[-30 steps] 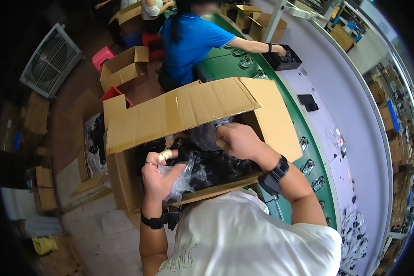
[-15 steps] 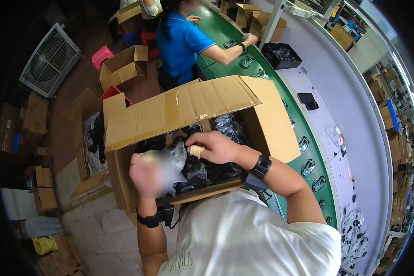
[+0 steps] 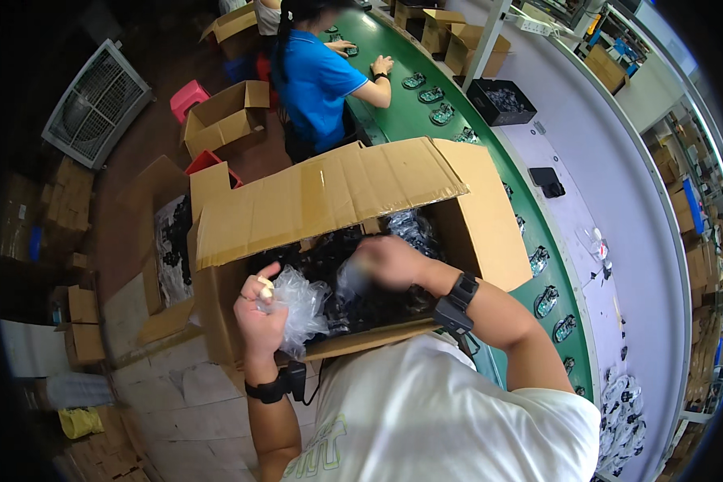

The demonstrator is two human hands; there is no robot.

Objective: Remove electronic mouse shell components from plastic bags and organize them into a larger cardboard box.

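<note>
In front of me stands an open cardboard box (image 3: 329,193), filled with black parts (image 3: 353,313), some in clear plastic. At its left end my left hand (image 3: 261,319) is closed around a bunch of crumpled clear plastic bags (image 3: 299,308); a pale wrap covers one finger. Over the middle of the box my right hand (image 3: 394,263) is smeared by motion, fingers drawn together. A clear plastic bag (image 3: 350,279) hangs at its fingertips; what is inside it is too blurred to tell.
Along the right runs a green conveyor belt (image 3: 478,132) carrying several small dark assemblies with green boards. A co-worker in blue (image 3: 317,88) sits beyond the box. Another open carton (image 3: 169,249) stands left; a black bin (image 3: 500,102) and a bagged heap (image 3: 618,414) lie beyond the belt.
My right hand has moved slightly right, with a plastic bag at its fingertips. My left hand's index finger has lifted. The co-worker's arm has drawn back, and the view has shifted slightly.
</note>
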